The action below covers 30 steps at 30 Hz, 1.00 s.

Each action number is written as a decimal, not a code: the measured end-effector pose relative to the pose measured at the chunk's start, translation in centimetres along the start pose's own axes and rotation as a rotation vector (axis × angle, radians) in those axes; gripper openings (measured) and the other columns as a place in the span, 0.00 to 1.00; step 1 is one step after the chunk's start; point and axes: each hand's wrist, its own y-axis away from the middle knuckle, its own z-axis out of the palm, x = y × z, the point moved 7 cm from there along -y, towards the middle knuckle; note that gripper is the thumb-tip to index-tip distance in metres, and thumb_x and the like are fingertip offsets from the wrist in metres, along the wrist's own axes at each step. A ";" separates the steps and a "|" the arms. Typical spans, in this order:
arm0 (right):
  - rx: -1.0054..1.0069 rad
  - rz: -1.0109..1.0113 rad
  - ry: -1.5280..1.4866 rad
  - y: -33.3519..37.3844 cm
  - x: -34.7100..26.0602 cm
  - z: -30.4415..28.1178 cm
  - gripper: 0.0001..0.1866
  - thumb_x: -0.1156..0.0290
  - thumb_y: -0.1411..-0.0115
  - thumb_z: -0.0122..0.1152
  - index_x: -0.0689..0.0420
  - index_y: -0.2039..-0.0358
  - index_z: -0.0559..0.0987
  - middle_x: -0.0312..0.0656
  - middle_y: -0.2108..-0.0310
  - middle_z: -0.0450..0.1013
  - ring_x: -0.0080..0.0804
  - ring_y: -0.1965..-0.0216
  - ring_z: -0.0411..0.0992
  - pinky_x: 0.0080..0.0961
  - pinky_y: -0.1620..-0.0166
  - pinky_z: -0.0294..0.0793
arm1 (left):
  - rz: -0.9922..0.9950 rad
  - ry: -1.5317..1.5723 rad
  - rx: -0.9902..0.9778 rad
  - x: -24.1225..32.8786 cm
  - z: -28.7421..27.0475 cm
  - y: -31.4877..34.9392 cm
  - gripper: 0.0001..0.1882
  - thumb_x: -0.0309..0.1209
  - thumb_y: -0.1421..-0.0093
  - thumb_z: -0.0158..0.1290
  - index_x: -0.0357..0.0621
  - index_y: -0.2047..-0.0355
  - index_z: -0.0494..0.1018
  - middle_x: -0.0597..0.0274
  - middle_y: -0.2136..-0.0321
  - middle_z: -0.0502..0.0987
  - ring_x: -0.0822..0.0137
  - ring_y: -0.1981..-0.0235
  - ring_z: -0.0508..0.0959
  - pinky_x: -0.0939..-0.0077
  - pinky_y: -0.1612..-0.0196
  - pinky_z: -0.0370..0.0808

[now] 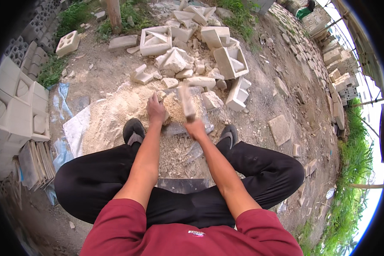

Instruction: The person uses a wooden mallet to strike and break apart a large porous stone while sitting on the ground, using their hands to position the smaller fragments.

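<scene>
My right hand [195,129] is closed around the handle of a hammer [187,101], which is smeared by motion and points away from me. To its left, my left hand [156,110] is closed on a pale chunk of broken block [160,96], mostly hidden by the fingers. Both hands are above a heap of cream-coloured crushed rubble [115,112], between my sandalled feet. Just beyond lie broken pale blocks: a squarish hollow block [229,63], another recessed block [156,41] and a jagged lump [174,60].
Stacked pale decorative blocks [19,100] stand at the left above a bundle of thin boards [35,164]. A wooden post [114,17] rises at the back. A flat slab [279,130] lies on the dirt to the right. Grass [350,158] borders the far right; a person in green [304,12] is in the distance.
</scene>
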 end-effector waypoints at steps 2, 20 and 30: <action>-0.134 0.119 -0.002 0.6 0.1 1.4 0.19 0.61 0.50 0.65 0.69 0.69 0.81 0.51 0.77 0.78 0.33 0.79 0.77 0.32 0.74 0.77 | -0.010 -0.011 0.056 -0.9 -1.0 0.5 0.28 0.33 0.39 0.50 0.38 0.38 0.61 0.43 0.47 0.68 0.44 0.46 0.68 0.55 0.44 0.66; -0.483 0.196 -0.340 -0.2 -5.4 1.5 0.20 0.62 0.55 0.67 0.70 0.72 0.80 0.49 0.80 0.77 0.36 0.77 0.78 0.29 0.71 0.76 | 0.032 -0.035 0.095 -3.2 -2.2 1.0 0.30 0.32 0.40 0.52 0.39 0.38 0.61 0.48 0.48 0.70 0.48 0.47 0.69 0.56 0.45 0.67; -0.260 0.157 -0.313 0.4 -0.2 4.2 0.14 0.68 0.52 0.66 0.69 0.76 0.79 0.45 0.82 0.74 0.30 0.82 0.74 0.29 0.78 0.74 | -0.051 0.085 0.065 0.5 0.0 0.6 0.29 0.34 0.40 0.52 0.37 0.40 0.62 0.45 0.48 0.69 0.45 0.47 0.69 0.56 0.45 0.67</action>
